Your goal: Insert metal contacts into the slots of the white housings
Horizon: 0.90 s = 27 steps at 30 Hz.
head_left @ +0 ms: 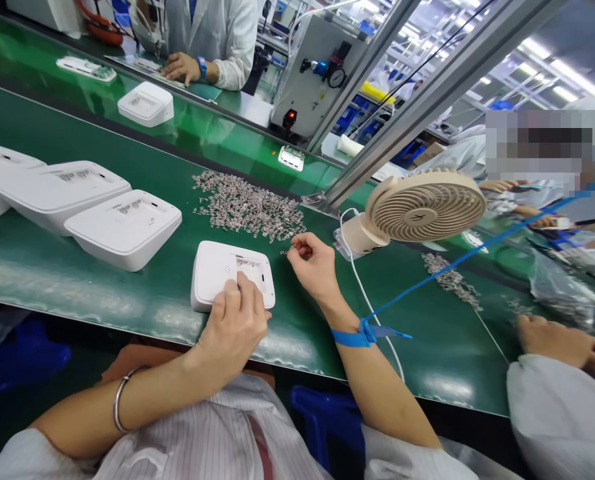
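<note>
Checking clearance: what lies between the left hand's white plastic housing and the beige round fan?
The right hand, small silvery metal pieces and a white cable, in the head view.

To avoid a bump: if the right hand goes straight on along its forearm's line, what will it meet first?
Probably the loose pile of small, silver metal pieces on the flat green worktop; how high the right hand is above it is hard to judge.

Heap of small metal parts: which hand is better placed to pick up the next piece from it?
Right, most likely: the right hand is just off the near right edge of the heap of small metal parts, while the left hand is on the nearest white housing, farther from the heap.
</note>
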Motion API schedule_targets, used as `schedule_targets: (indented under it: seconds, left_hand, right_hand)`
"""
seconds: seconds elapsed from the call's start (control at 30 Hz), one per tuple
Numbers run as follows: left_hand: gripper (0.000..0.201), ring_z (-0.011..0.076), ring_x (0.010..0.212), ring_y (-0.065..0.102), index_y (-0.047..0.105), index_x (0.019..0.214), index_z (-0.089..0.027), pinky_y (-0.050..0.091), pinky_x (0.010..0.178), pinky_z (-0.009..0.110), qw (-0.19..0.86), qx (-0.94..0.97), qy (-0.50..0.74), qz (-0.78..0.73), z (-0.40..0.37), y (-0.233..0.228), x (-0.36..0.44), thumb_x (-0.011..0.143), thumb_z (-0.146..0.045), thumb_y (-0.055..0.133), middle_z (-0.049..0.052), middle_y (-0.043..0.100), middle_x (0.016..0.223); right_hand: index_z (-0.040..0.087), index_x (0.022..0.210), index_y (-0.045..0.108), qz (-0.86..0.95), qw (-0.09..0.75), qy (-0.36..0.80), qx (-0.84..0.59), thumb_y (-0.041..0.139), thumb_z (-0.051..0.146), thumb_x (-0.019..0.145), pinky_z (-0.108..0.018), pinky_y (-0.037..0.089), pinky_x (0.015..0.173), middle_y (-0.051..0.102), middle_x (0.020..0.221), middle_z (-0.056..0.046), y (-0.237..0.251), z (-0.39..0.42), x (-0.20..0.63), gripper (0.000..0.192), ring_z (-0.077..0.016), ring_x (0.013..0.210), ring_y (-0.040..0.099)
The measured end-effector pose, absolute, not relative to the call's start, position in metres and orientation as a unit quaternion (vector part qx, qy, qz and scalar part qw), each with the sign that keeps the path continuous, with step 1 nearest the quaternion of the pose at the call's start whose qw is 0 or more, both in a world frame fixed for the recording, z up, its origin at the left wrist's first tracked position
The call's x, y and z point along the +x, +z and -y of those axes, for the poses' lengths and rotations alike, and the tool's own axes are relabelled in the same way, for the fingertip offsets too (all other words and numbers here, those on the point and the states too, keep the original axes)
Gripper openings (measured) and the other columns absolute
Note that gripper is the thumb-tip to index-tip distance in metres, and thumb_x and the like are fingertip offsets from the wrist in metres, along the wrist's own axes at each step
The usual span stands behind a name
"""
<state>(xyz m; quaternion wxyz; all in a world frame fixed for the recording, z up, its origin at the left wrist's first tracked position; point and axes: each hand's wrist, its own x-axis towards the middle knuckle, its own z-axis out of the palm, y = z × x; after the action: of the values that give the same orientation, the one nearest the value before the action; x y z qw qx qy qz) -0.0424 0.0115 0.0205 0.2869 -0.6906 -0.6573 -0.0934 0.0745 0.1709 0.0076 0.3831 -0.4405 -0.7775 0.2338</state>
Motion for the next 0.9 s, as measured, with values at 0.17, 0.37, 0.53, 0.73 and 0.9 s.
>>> schedule_targets:
  seconds: [0.17,0.37,0.53,0.73,0.9]
  left_hand:
    - [0.033,0.0246,0.092,0.059,0.064,0.105,-0.005,0.04,0.072,0.033,0.299,-0.684,-0.099,0.658,-0.011,0.017,-0.042,0.09,-0.029,0.048,0.015,0.064,0.111]
    - [0.031,0.0238,0.092,0.059,0.066,0.103,-0.008,0.039,0.073,0.033,0.296,-0.672,-0.121,0.668,-0.012,0.012,-0.041,0.089,-0.03,0.05,0.014,0.065,0.109]
    - [0.031,0.0245,0.093,0.058,0.067,0.102,-0.01,0.036,0.074,0.033,0.281,-0.669,-0.153,0.671,-0.012,0.009,-0.042,0.086,-0.034,0.055,0.014,0.065,0.108]
    - [0.031,0.0245,0.098,0.056,0.066,0.098,-0.012,0.035,0.079,0.034,0.271,-0.665,-0.159,0.678,-0.008,0.006,-0.046,0.086,-0.038,0.054,0.012,0.064,0.109]
    - [0.037,0.026,0.104,0.053,0.064,0.106,-0.01,0.034,0.087,0.035,0.252,-0.685,-0.165,0.664,-0.007,0.005,-0.048,0.086,-0.04,0.053,0.013,0.063,0.111]
  right_hand:
    - [0.018,0.08,0.058,0.789,0.403,0.241,-0.396,0.046,0.023,0.076,-0.027,0.043,0.062,0.056,0.073,-0.002,0.007,-0.167,0.071,0.013,-0.0127,0.064,0.05]
    - [0.017,0.091,0.06,0.778,0.418,0.245,-0.4,0.05,0.026,0.076,-0.028,0.046,0.062,0.056,0.069,-0.001,0.005,-0.167,0.07,0.02,-0.0126,0.061,0.05]
    - [0.019,0.075,0.057,0.782,0.414,0.259,-0.388,0.052,0.027,0.075,-0.028,0.046,0.061,0.057,0.068,-0.001,0.008,-0.164,0.068,0.009,-0.0132,0.062,0.052]
    - [0.019,0.069,0.054,0.823,0.357,0.289,-0.334,0.05,0.021,0.079,-0.025,0.045,0.06,0.054,0.066,0.0,0.021,-0.143,0.062,0.011,-0.0121,0.062,0.051]
    - [0.019,0.073,0.058,0.858,0.324,0.272,-0.291,0.048,0.017,0.082,-0.027,0.046,0.067,0.058,0.078,-0.003,0.025,-0.128,0.058,0.013,-0.0136,0.073,0.055]
